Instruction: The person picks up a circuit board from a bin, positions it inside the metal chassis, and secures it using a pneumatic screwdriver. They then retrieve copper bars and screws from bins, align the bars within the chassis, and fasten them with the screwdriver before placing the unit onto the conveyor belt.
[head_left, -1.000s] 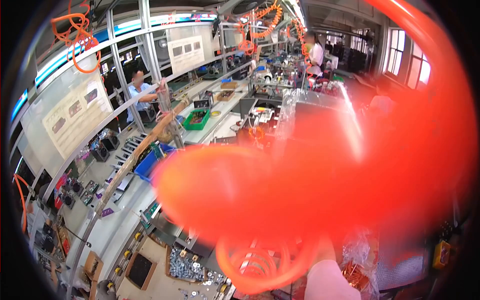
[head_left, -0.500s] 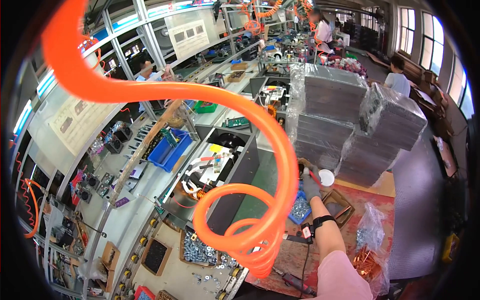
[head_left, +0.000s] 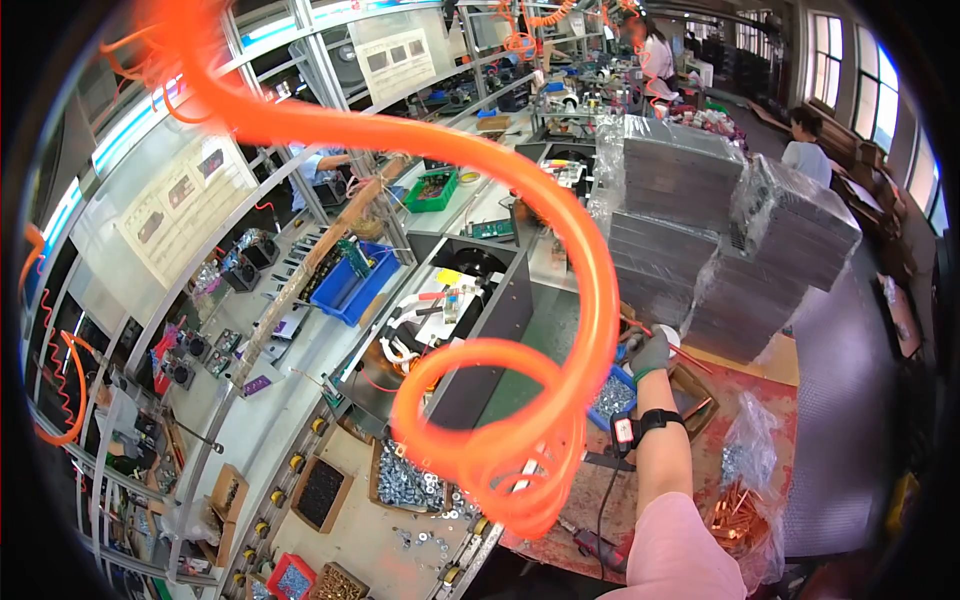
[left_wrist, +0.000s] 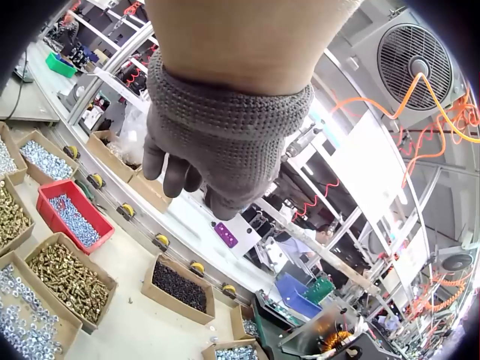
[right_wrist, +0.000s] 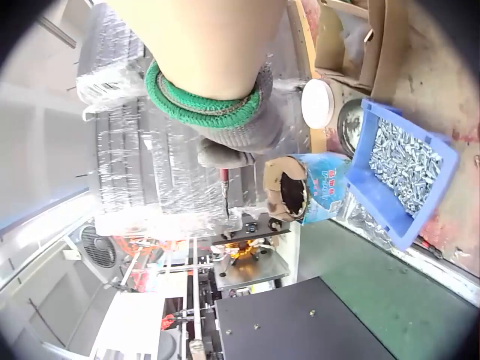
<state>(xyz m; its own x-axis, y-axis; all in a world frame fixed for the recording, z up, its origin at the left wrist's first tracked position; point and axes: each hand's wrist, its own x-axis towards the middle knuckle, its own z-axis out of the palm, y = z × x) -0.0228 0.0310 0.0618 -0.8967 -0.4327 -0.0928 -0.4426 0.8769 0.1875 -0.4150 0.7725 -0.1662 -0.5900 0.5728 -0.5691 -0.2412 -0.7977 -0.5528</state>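
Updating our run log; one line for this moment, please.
Right hand: holds red-handled tool | nearby: blue-labelled container, blue bin | left hand: nothing visibly held

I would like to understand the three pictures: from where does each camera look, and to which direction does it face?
Head: worn on the head, facing forward and down; the right hand and pink sleeve show, the left hand does not.
Left wrist: worn on the left wrist, looking past the gloved left hand towards the red bin.
Right wrist: worn on the right wrist, looking past the right hand and its red-handled tool; the blue bin lies to the side.
Shared: head and right wrist both show the right hand and blue bin.
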